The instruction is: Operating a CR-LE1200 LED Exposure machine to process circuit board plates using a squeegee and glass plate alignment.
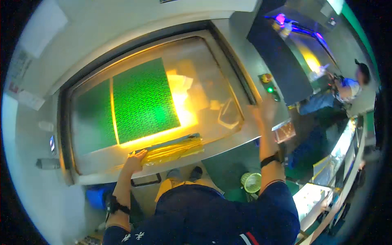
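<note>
On the glass bed point(204, 53) of a lit machine lie two green panels: a patterned green panel point(143, 98) and a plainer, darker green panel point(96, 116) to its left. Yellow light glows around their edges. My left hand point(136, 158) is closed at the left end of a crinkled, shiny yellow film point(175, 150) with a dark strip along its top, at the bed's front edge. My right hand point(263, 111) is smeared by motion over the bed's right rim, close to a control panel point(270, 86) with a lit green button; its fingers cannot be made out.
A green waste basket point(250, 182) stands on the floor to the right of my legs. Further right, another person point(347, 90) works at a similar machine with violet light. A rack with shiny sheets point(343, 143) is at the right. A blue container point(96, 198) sits below left.
</note>
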{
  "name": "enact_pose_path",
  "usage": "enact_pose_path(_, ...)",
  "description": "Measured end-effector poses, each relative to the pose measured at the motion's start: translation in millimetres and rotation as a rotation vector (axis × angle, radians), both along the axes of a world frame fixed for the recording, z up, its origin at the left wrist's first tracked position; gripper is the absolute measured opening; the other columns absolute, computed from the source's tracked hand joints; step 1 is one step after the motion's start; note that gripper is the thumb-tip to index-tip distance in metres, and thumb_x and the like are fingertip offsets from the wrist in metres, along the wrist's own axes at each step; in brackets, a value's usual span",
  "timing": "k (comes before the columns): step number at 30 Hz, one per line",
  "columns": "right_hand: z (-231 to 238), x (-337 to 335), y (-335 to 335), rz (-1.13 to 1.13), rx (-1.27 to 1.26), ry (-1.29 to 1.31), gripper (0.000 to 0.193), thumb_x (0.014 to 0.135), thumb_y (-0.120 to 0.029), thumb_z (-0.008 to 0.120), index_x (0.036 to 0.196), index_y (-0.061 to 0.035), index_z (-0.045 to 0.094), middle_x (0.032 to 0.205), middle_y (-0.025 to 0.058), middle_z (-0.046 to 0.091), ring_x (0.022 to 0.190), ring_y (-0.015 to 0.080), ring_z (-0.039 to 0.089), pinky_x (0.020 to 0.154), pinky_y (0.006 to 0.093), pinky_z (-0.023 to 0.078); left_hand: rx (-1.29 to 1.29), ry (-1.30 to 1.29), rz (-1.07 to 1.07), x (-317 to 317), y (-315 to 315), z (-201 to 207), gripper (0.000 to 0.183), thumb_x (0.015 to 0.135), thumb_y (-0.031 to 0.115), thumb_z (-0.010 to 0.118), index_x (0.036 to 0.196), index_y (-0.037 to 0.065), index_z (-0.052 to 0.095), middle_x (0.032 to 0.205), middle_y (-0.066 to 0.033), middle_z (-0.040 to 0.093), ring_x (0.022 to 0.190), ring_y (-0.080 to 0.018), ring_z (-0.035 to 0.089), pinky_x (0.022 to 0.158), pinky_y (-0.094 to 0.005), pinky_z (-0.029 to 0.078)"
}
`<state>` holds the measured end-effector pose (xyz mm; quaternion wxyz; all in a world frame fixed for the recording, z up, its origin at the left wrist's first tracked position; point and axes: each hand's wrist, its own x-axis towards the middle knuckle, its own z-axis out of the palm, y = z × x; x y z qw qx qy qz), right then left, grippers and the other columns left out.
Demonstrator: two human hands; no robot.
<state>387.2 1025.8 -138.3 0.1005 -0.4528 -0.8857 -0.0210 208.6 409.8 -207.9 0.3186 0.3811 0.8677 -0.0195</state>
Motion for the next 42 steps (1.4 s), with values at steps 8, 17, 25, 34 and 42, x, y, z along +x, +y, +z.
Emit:
enact_pose_path(8, -17.1, 74.8, 66.7, -0.36, -0.089, -0.061, 0.104, 0.071, -0.069, 0.069, 0.152, -0.0174, 0.029, 0.157, 0.0143, 0.03, 0.149, 0.0392, 0.013, 0.117, 0.0623, 0.007, -0.058, 0.096, -0.101, -5.7, 36.0, 2.0, 0.079, 0.079, 0.015, 0.06, 0.152, 0.022, 0.032, 0.158, 0.0017, 0.032, 0.136, -0.0407, 0.042, 0.114, -0.0579, 0.026)
enact_pose_path(17, -15.3, -22.4, -10.6, 0.152, -0.353, -0.286, 0.07, 0.083, -0.045, 0.069, 0.136, -0.0049, 0.051, 0.14, 0.0179, 0.052, 0.129, 0.0383, 0.05, 0.106, 0.0511, 0.04, 0.034, 0.211, 0.019, 19.5, 4.1, 1.3, 0.079, 0.081, 0.025, 0.065, 0.153, 0.023, 0.032, 0.158, 0.0056, 0.032, 0.137, -0.0456, 0.039, 0.109, -0.0674, 0.028)
enact_pose_path(25, -82.0, -60.0, -317.6, 1.219, -0.339, -0.249, 0.071, 0.08, -0.015, 0.067, 0.146, -0.014, 0.042, 0.146, 0.0123, 0.046, 0.127, 0.0357, 0.049, 0.112, 0.0555, 0.03, -0.035, 0.163, -0.027, -34.8, -42.2, 1.8, 0.085, 0.079, 0.018, 0.068, 0.154, 0.026, 0.029, 0.158, 0.0048, 0.032, 0.135, -0.0506, 0.037, 0.111, -0.069, 0.023)
enact_pose_path(34, -122.7, -465.5, -220.5, 1.035, -0.044, -0.185, 0.07, 0.082, 0.0, 0.053, 0.149, -0.0192, 0.037, 0.149, 0.0078, 0.044, 0.136, 0.0333, 0.042, 0.115, 0.0525, 0.029, 0.261, 0.554, 0.1, -435.2, 70.8, -69.2, 0.085, 0.073, 0.008, 0.071, 0.146, 0.034, 0.038, 0.143, -0.0023, 0.051, 0.138, -0.0402, 0.037, 0.1, -0.0762, 0.032)
enact_pose_path(42, -145.0, -652.0, -139.6, 1.077, -0.006, -0.076, 0.076, 0.077, 0.007, 0.054, 0.146, -0.0218, 0.043, 0.148, 0.0081, 0.046, 0.135, 0.033, 0.043, 0.112, 0.0449, 0.037, 0.323, 0.505, 0.083, -626.2, 143.5, -70.8, 0.068, 0.081, 0.007, 0.06, 0.143, 0.031, 0.045, 0.135, -0.002, 0.058, 0.132, -0.0423, 0.042, 0.09, -0.0741, 0.043)
